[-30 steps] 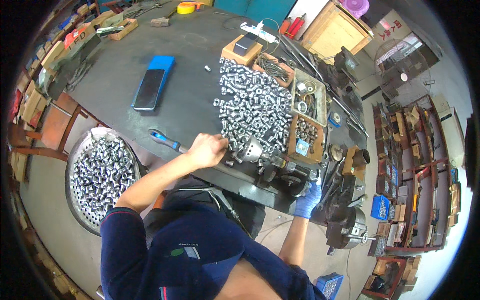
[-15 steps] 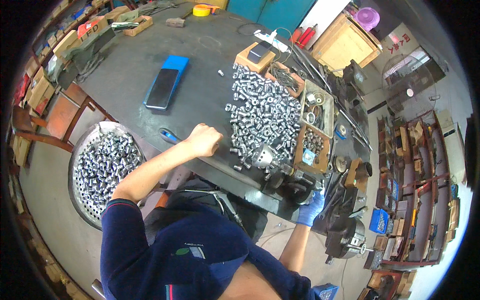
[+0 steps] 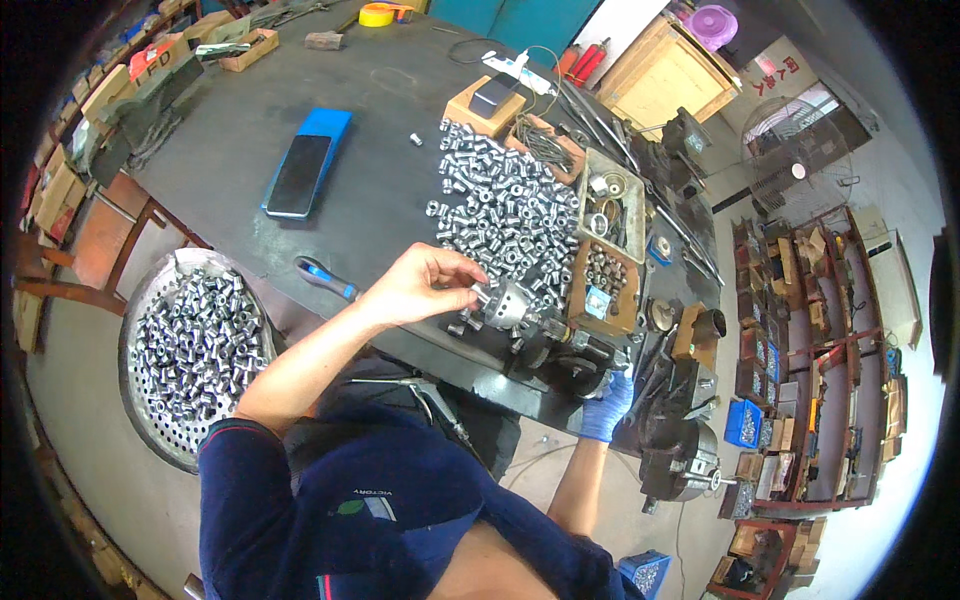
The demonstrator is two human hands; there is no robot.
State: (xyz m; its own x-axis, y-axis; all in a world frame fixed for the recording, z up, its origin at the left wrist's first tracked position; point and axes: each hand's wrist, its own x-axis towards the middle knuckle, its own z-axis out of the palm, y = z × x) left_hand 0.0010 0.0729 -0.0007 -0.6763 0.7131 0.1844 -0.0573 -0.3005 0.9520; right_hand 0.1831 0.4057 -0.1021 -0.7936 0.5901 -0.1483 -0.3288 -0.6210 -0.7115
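Chuck (image 3: 507,303) is sitting by the near edge of the dark table (image 3: 220,150), pointing left off a grimy little machine (image 3: 565,362), and the bare left hand (image 3: 425,285) is hanging right at its nose. Thumb and fingers are curling toward each other there and something shiny is showing between them, but honestly I can't tell if they're gripping a loose piece or just touching the chuck. The right hand (image 3: 608,405), in a blue glove, is resting against the machine's other end; its fingers are mostly hiding, so no clue how tight that hold is. What I'd be worrying about: if the chuck started spinning with bare fingertips that close, it could nip them, and a loose glove could snag at the other end too. The pile of metal fittings (image 3: 510,215) is crowding right up behind the chuck, so a careless elbow could be sending a few off the edge. Further left, a blue-handled tool (image 3: 327,277) is lying near the forearm, easy to knock, and a round tray (image 3: 160,418) is holding more fittings below the table.
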